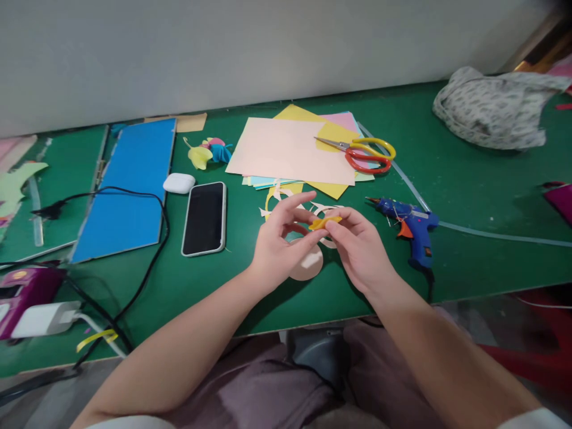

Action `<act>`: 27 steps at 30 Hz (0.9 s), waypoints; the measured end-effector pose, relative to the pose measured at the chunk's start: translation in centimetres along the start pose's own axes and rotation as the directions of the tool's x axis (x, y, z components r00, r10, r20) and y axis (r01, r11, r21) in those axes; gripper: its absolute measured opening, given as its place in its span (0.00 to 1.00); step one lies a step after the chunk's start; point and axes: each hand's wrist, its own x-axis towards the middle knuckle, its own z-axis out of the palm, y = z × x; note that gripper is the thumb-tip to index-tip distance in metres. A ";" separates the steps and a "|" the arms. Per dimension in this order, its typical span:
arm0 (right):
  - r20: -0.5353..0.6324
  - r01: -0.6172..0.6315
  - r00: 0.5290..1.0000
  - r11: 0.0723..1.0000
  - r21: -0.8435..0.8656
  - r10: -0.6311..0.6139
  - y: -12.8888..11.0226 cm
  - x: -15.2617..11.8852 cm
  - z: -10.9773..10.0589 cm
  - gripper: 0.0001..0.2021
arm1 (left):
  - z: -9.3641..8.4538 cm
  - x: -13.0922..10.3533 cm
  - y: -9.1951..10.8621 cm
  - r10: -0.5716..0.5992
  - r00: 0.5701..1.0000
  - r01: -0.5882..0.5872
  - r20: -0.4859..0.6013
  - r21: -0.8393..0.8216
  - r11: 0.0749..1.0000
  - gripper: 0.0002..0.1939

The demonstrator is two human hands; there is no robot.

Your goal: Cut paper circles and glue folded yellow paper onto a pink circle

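Note:
A small folded piece of yellow paper [325,223] is pinched between my two hands above the green table. My left hand [282,243] grips its left end between thumb and fingers, with the index finger raised. At its right end, the thumb and fingers of my right hand [360,245] press together on it. Beneath them lies a pale pink paper circle [307,266], partly covered by my left hand. Curled paper offcuts [280,192] are scattered just behind my fingers.
Coloured sheets [286,149] lie behind my hands, with scissors [369,155] on them. A blue glue gun [413,229] is at right. Leftward are a phone [204,219], white case [179,183], paper shapes [200,157], blue board [129,190] and black cable [166,223]. A patterned cloth [491,110] sits back right.

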 end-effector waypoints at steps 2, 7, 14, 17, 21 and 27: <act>0.003 -0.006 1.000 1.000 -0.012 0.006 -0.1 0.0 -0.1 0.04 | 0.0 0.0 -0.1 0.006 1.000 -0.007 -0.017 -0.008 1.000 0.25; -0.016 0.026 0.999 0.995 -0.091 -0.028 -0.1 0.0 -0.2 0.05 | 0.0 0.2 -0.1 -0.066 0.998 0.066 -0.011 -0.040 0.997 0.25; -0.007 0.081 0.996 0.984 -0.161 -0.083 -0.1 0.1 -0.4 0.05 | 0.0 0.1 -0.2 -0.085 0.995 0.088 0.047 -0.069 0.994 0.11; 0.013 0.172 0.984 0.939 -0.297 -0.176 -0.7 0.0 -0.7 0.09 | -0.1 0.1 -0.3 -0.033 0.999 0.032 0.018 0.023 0.999 0.12; 0.061 0.323 0.938 0.801 -0.505 -0.340 -1.5 -0.1 -1.0 0.04 | -0.5 0.2 -0.5 0.178 0.982 -0.187 0.059 0.306 0.933 0.15; 0.153 0.408 0.901 0.673 -0.617 -0.406 -1.6 0.1 -1.1 0.03 | -0.8 0.4 -0.8 0.321 0.935 -0.353 0.149 0.463 0.813 0.15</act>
